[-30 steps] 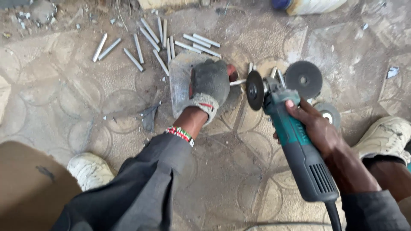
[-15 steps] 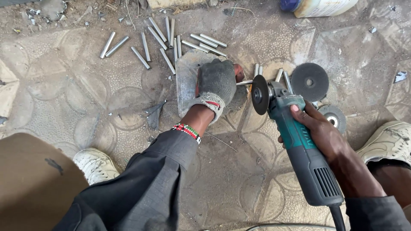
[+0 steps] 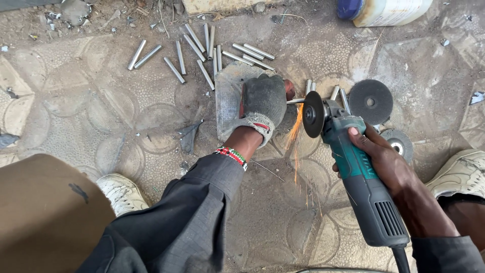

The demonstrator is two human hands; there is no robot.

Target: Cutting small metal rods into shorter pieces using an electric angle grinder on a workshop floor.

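My left hand (image 3: 263,105), in a grey work glove, grips a thin metal rod (image 3: 295,100) against a flat stone slab (image 3: 227,98) on the ground. My right hand (image 3: 386,164) holds the teal and grey body of an angle grinder (image 3: 361,177). Its dark cutting disc (image 3: 313,114) meets the rod's end just right of the glove, and orange sparks (image 3: 294,136) fall toward me.
Several cut metal rods (image 3: 202,53) lie scattered beyond the slab, and a few more (image 3: 337,93) sit by the grinder head. Two spare discs (image 3: 370,101) (image 3: 397,142) lie on the right. A white container (image 3: 386,10) stands at top right. My shoes (image 3: 120,193) (image 3: 462,172) flank the work.
Sparks now fly from the disc where it touches the rod; earlier none showed. My hands and the grinder stay in nearly the same place.
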